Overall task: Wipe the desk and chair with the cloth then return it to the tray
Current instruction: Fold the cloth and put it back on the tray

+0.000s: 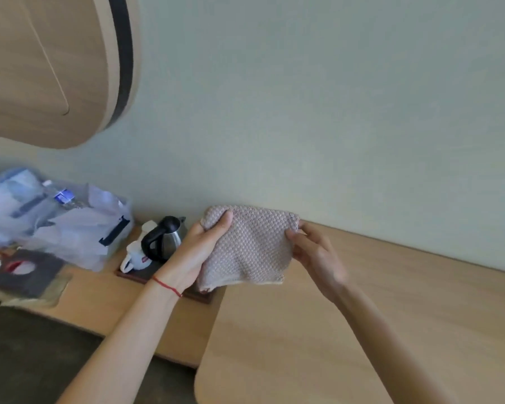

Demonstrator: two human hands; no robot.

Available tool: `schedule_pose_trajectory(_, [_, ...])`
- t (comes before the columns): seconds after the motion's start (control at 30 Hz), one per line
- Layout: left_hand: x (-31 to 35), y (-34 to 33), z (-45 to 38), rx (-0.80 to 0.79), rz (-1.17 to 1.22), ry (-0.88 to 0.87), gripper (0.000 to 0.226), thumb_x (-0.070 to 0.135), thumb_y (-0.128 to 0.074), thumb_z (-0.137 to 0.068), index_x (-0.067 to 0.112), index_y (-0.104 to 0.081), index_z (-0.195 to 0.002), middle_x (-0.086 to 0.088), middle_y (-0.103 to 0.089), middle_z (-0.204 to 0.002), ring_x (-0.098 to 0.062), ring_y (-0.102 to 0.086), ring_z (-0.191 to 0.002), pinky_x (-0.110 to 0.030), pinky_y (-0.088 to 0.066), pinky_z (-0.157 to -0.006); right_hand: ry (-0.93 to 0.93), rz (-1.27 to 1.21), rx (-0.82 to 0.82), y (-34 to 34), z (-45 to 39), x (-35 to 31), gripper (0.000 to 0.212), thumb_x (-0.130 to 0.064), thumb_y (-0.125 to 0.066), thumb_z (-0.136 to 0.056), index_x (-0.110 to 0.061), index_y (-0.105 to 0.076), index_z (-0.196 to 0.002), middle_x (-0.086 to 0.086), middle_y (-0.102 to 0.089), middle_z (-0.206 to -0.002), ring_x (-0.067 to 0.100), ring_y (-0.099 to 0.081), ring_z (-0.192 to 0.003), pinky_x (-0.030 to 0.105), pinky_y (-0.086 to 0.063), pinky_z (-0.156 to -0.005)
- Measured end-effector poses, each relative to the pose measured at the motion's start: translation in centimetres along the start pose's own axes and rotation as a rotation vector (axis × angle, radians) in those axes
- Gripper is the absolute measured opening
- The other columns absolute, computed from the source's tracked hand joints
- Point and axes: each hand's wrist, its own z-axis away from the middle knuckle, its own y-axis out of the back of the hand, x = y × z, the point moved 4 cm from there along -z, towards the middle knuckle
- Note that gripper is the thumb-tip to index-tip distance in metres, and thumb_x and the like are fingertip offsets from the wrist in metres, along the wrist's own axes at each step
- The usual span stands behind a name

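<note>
Hanging in the air above the pale wooden counter [362, 316], the cloth [248, 246], a pinkish waffle-knit square, is stretched between both hands: the left hand [199, 252] has its grip bunched on one top corner, the right hand [315, 252] pinches the opposite edge. Left of the cloth, a steel kettle [164, 237] stands on a dark tray [146, 274].
</note>
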Motion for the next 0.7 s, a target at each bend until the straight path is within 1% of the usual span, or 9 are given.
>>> schedule_pose_trajectory(0.07, [-0.1, 3.1, -2.2, -0.108, 0.025, 0.092, 0.031, 0.048, -0.063, -0.073, 0.026, -0.073, -0.091, 0.01, -0.076, -0.097, -0.003, -0.069, -0.092, -0.013, -0.054, -0.065, 0.077, -0.009, 0.117, -2.8, -2.1, 0.7, 0.021, -0.018, -0.049, -0.097, -0.004, -0.058, -0.109, -0.004, -0.072, -0.092, 0.01, -0.065, -0.088, 0.024, -0.049, -0.079])
schedule_pose_trajectory(0.17, [-0.5, 7.5, -4.7, -0.356, 0.06, 0.216, 0.029, 0.045, -0.06, -0.081, 0.029, -0.073, -0.1, 0.008, -0.07, -0.115, -0.005, -0.064, -0.109, -0.016, -0.054, -0.079, 0.15, 0.024, 0.223, -6.7, -4.7, 0.6, 0.017, -0.022, -0.045, -0.099, -0.009, -0.053, -0.106, 0.003, -0.067, -0.091, 0.013, -0.058, -0.086, 0.025, -0.042, -0.076])
schedule_pose_trajectory(0.23, [-0.9, 9.8, -6.3, -0.516, 0.058, 0.272, 0.031, 0.033, -0.064, -0.083, 0.026, -0.068, -0.113, 0.002, -0.066, -0.125, -0.012, -0.06, -0.117, -0.023, -0.053, -0.087, 0.219, 0.154, 0.291, -8.4, -6.6, 0.3, 0.011, -0.021, -0.043, -0.1, -0.014, -0.052, -0.103, 0.007, -0.06, -0.082, 0.013, -0.051, -0.077, 0.019, -0.039, -0.067])
schedule_pose_trajectory(0.3, [-1.5, 11.7, -8.0, -0.585, -0.004, 0.315, 0.039, 0.02, -0.073, -0.076, 0.022, -0.067, -0.114, -0.001, -0.067, -0.123, -0.016, -0.061, -0.115, -0.023, -0.054, -0.085, 0.273, 0.386, 0.386, -9.1, -8.5, 0.3, 0.008, -0.021, -0.043, -0.1, -0.021, -0.051, -0.101, 0.006, -0.053, -0.07, 0.012, -0.044, -0.063, 0.018, -0.035, -0.055])
schedule_pose_trajectory(0.43, [-1.9, 13.8, -11.8, -0.489, -0.139, 0.308, 0.049, 0.014, -0.071, -0.075, 0.017, -0.053, -0.121, -0.004, -0.065, -0.121, -0.018, -0.062, -0.113, -0.022, -0.055, -0.074, 0.265, 0.614, 0.532, -9.3, -12.3, 1.0, 0.013, -0.025, -0.044, -0.1, -0.02, -0.049, -0.11, -0.002, -0.063, -0.066, 0.012, -0.051, -0.053, 0.02, -0.04, -0.052])
schedule_pose_trajectory(0.53, [-2.2, 15.8, -14.6, -0.226, -0.079, 0.2, 0.047, 0.006, -0.06, -0.087, 0.036, -0.031, -0.108, -0.004, -0.066, -0.111, -0.003, -0.066, -0.093, -0.018, -0.054, -0.065, 0.207, 0.494, 0.537, -9.6, -14.3, 2.6, 0.014, -0.021, -0.045, -0.099, -0.02, -0.036, -0.11, -0.007, -0.06, -0.069, 0.0, -0.05, -0.053, 0.011, -0.039, -0.056])
schedule_pose_trajectory(0.57, [-2.4, 16.4, -15.4, -0.177, -0.092, 0.151, 0.047, 0.005, -0.057, -0.089, 0.039, -0.029, -0.105, -0.005, -0.068, -0.105, -0.003, -0.067, -0.089, -0.018, -0.054, -0.067, 0.161, 0.392, 0.511, -9.8, -14.8, 3.4, 0.018, -0.019, -0.047, -0.098, -0.024, -0.033, -0.11, 0.0, -0.063, -0.08, 0.002, -0.054, -0.061, 0.017, -0.043, -0.063])
schedule_pose_trajectory(0.63, [-3.2, 17.6, -16.5, -0.172, -0.15, 0.079, 0.047, 0.004, -0.052, -0.092, 0.044, -0.034, -0.108, -0.01, -0.064, -0.109, -0.008, -0.062, -0.097, -0.021, -0.051, -0.081, 0.071, 0.267, 0.4, -10.6, -15.5, 5.3, 0.029, -0.012, -0.052, -0.095, -0.028, -0.034, -0.109, 0.015, -0.057, -0.109, 0.022, -0.061, -0.086, 0.04, -0.05, -0.073])
schedule_pose_trajectory(0.7, [-5.0, 18.5, -17.4, -0.252, -0.255, 0.058, 0.042, 0.01, -0.056, -0.091, 0.047, -0.051, -0.111, 0.005, -0.058, -0.125, 0.0, -0.051, -0.116, -0.02, -0.04, -0.096, 0.019, 0.349, 0.275, -11.7, -15.9, 7.6, 0.038, -0.003, -0.058, -0.091, -0.029, -0.043, -0.114, 0.009, -0.05, -0.122, 0.036, -0.057, -0.1, 0.049, -0.05, -0.085])
